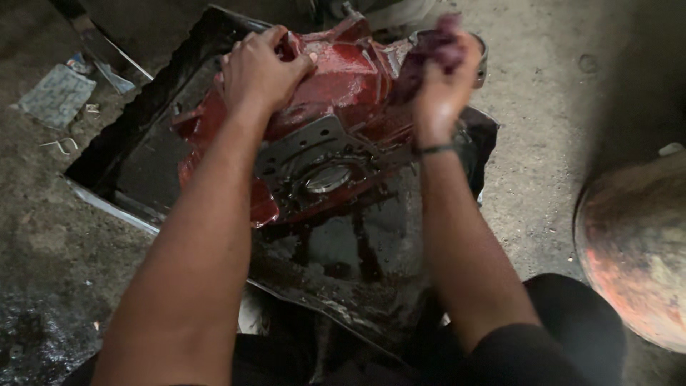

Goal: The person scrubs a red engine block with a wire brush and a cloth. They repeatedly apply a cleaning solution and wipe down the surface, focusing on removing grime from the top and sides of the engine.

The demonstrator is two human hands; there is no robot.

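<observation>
A red metal engine casing [336,93], wet with dark oil, stands tilted in a black metal tray [136,157]. My left hand [261,68] grips the casing's upper left edge. At the casing's upper right side my right hand [443,75] is closed on a dark purple rag [429,50] and presses it against the metal. A dark band circles my right wrist. On the casing's front face a grey gasket surface surrounds a round opening [327,179].
The tray holds a pool of black oil [343,250] in front of the casing. A rusty round drum [636,250] sits at the right. Scraps and a grey flat piece [57,96] lie on the dirt floor at the left.
</observation>
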